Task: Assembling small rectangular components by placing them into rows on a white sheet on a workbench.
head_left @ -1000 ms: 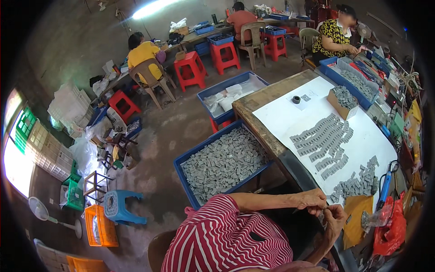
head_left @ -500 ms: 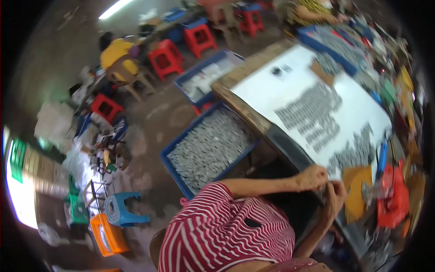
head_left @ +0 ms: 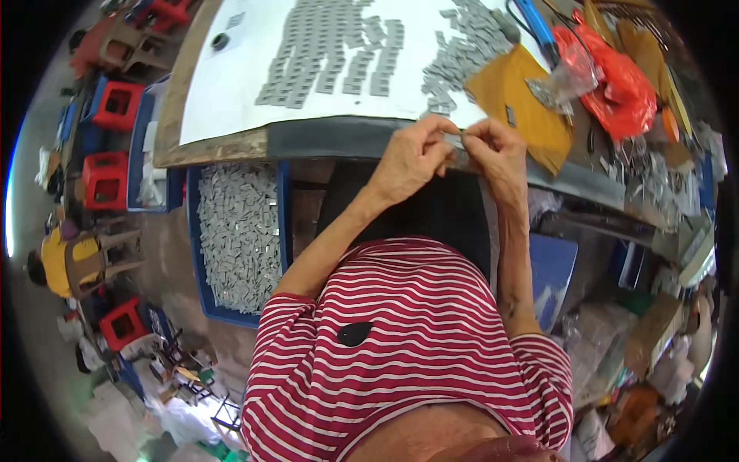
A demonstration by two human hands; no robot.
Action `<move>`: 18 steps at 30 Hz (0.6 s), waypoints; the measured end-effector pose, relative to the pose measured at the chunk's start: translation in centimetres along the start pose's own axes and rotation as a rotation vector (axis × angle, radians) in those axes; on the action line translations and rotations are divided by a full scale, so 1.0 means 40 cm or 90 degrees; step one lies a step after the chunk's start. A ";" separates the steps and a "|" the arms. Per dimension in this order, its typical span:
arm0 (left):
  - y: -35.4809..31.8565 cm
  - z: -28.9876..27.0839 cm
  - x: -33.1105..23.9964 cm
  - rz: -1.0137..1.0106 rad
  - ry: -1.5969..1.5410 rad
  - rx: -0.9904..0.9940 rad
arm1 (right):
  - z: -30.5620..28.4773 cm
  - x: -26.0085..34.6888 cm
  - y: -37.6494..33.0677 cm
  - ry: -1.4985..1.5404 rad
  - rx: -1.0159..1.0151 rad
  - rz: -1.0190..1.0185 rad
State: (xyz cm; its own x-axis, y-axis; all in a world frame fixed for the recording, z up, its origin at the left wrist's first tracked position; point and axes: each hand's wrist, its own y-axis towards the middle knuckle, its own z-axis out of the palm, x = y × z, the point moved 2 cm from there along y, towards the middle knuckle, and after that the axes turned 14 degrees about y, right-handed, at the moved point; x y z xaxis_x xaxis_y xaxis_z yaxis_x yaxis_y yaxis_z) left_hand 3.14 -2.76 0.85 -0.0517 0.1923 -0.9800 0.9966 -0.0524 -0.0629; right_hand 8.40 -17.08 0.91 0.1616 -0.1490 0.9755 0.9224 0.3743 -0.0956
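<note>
Just above the table's near edge, my left hand (head_left: 412, 160) and my right hand (head_left: 499, 154) meet, thumbs and fingertips pinched close together. A small grey piece (head_left: 454, 141) shows between the fingertips; most of it is hidden, so its kind cannot be told. Beyond my hands, small flat grey pieces (head_left: 304, 58) lie in neat slanting columns on a white sheet (head_left: 231, 100). A loose heap of similar grey pieces (head_left: 462, 58) lies right of these columns, close to my fingers. One dark little piece (head_left: 510, 115) rests on a brown paper sheet (head_left: 527, 96) beside my right hand.
Below the table's left part stands a blue bin (head_left: 206, 296) full of grey pieces. A red plastic bag (head_left: 620, 92), a blue-handled tool (head_left: 536, 29) and clear bags crowd the table's right side. Red stools (head_left: 108, 179) and a seated person in yellow (head_left: 71, 262) are at left.
The view has swung round to the right, so the table now lies straight ahead. My hands stay together at the table edge, fingertips still pinched.
</note>
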 end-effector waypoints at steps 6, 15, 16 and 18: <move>-0.003 -0.026 0.002 0.120 0.249 -0.152 | 0.013 0.000 0.022 0.053 0.027 0.042; 0.007 -0.050 0.027 0.116 0.263 -0.171 | 0.023 -0.019 0.048 0.026 0.044 0.042; 0.008 -0.052 0.029 0.114 0.260 -0.173 | 0.025 -0.022 0.051 0.049 0.046 0.044; 0.007 -0.058 0.029 0.129 0.300 -0.193 | 0.030 -0.024 0.051 0.042 0.051 0.047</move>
State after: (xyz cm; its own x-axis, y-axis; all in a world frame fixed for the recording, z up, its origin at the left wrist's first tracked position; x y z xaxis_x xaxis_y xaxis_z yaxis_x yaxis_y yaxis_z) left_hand 3.51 -0.30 0.14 0.1056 0.6259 -0.7727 0.9612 0.1349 0.2406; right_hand 9.72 -15.06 0.00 0.2534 -0.1773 0.9510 0.8763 0.4585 -0.1480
